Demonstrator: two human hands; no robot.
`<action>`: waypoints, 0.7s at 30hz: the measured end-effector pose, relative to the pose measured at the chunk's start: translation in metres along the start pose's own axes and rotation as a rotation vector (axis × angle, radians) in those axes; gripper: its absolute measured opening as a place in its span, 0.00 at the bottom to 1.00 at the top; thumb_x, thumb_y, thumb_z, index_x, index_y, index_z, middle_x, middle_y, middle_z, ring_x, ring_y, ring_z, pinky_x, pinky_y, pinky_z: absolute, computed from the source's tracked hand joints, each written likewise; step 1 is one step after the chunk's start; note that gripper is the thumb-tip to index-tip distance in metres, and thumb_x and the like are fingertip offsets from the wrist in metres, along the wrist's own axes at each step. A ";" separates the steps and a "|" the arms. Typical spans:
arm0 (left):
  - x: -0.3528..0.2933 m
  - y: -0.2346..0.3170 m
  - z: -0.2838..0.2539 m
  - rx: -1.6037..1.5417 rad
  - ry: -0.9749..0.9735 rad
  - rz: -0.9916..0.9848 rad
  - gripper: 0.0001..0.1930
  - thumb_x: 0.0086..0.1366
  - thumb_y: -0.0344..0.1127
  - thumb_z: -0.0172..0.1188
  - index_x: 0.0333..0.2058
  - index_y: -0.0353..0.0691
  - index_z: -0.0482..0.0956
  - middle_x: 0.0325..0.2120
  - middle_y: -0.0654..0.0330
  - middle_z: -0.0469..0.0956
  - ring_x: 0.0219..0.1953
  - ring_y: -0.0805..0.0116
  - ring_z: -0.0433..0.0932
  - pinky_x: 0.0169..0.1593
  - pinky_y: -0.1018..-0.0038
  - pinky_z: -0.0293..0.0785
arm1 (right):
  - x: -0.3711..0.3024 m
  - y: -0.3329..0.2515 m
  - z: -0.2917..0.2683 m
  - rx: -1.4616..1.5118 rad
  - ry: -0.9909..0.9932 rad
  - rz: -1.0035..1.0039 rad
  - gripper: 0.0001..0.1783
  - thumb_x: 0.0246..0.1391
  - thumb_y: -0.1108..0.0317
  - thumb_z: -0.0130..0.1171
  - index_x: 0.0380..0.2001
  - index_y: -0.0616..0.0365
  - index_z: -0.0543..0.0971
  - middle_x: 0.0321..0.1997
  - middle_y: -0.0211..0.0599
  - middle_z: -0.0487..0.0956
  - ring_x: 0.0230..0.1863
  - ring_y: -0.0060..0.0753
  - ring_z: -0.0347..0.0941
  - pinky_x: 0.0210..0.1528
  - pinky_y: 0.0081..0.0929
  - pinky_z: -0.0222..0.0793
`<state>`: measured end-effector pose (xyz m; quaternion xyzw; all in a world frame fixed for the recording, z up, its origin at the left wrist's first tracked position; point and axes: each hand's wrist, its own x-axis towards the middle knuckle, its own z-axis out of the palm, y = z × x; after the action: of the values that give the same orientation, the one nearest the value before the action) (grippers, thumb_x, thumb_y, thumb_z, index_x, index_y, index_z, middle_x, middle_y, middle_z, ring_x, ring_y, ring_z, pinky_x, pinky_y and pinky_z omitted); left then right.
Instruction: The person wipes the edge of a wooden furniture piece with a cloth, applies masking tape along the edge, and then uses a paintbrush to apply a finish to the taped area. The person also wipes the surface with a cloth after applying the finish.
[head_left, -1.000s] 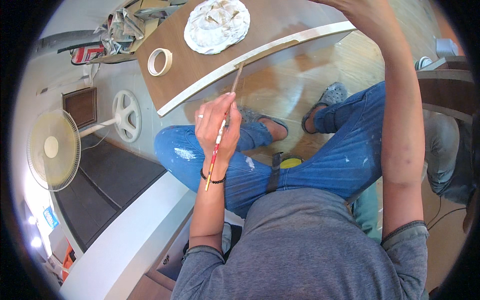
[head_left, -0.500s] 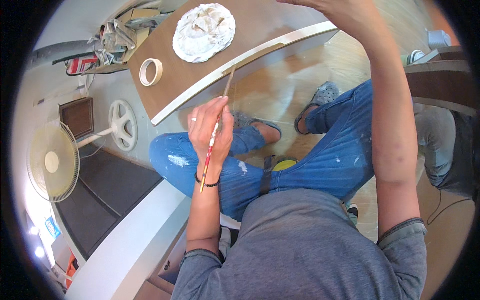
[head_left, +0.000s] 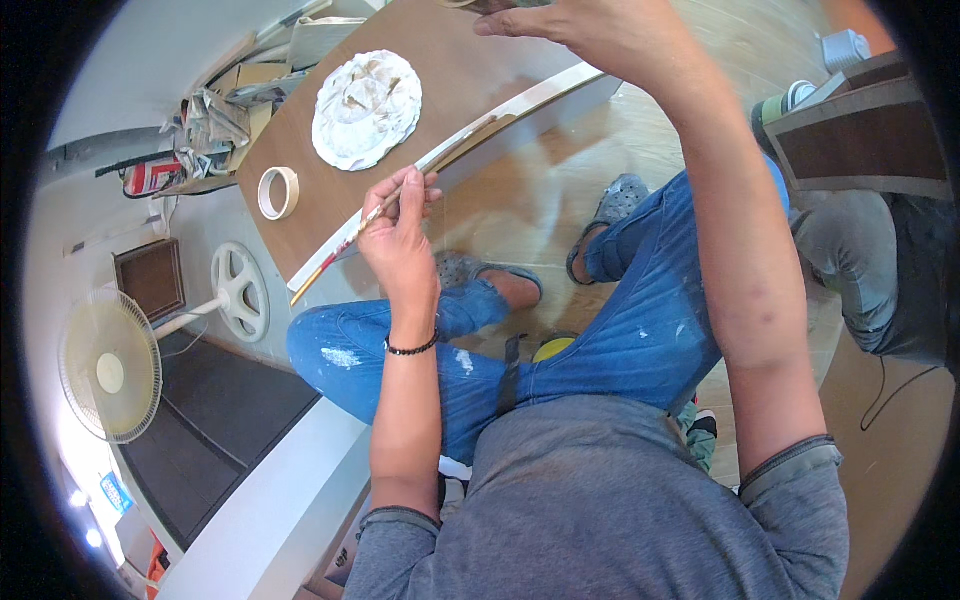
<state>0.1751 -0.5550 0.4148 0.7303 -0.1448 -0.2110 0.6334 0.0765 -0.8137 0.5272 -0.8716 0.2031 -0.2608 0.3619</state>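
A: What is the left hand doing?

B: It is closing thumb and fingers around a slim paintbrush, gripping it partway along the shaft. The red-and-yellow handle end is sticking out below and to the left of the hand, and the bristle end is pointing up and to the right of it.

A: Where is that tip resting?

B: It is lying over the pale edge strip of a brown board, just beyond the left hand. Whether it is touching, I cannot tell.

A: And the right hand?

B: It is reaching over the board's far right part, one digit stretching leftward. The upper border is cutting off the rest, so I cannot tell how open it is or whether it is holding anything.

A: What else is sitting nearby?

B: A round white crumpled thing with brown smears is lying on the board, ahead of the left hand. A tape roll is resting left of that hand, and a fan is standing farther left.
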 end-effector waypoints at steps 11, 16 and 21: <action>0.021 -0.020 0.015 -0.004 -0.049 0.020 0.10 0.73 0.36 0.63 0.44 0.35 0.81 0.34 0.58 0.86 0.36 0.72 0.83 0.41 0.77 0.73 | -0.004 0.009 0.000 0.102 0.055 -0.045 0.26 0.44 0.66 0.77 0.48 0.63 0.83 0.45 0.51 0.86 0.49 0.46 0.83 0.53 0.36 0.77; 0.018 -0.023 0.000 0.003 -0.018 0.018 0.10 0.73 0.36 0.63 0.44 0.35 0.81 0.35 0.57 0.87 0.37 0.72 0.83 0.41 0.76 0.74 | -0.003 0.005 0.001 0.078 0.045 -0.059 0.27 0.44 0.66 0.78 0.49 0.63 0.83 0.45 0.50 0.86 0.48 0.44 0.83 0.54 0.35 0.77; 0.013 -0.021 -0.024 0.046 0.013 0.003 0.09 0.73 0.36 0.63 0.44 0.36 0.81 0.36 0.57 0.87 0.38 0.72 0.84 0.42 0.76 0.74 | -0.003 0.002 0.002 0.104 0.017 -0.037 0.28 0.44 0.64 0.79 0.50 0.61 0.83 0.45 0.48 0.85 0.48 0.43 0.82 0.54 0.36 0.76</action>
<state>0.1970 -0.5376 0.3953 0.7459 -0.1466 -0.2017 0.6177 0.0753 -0.8118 0.5237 -0.8529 0.1762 -0.2851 0.4003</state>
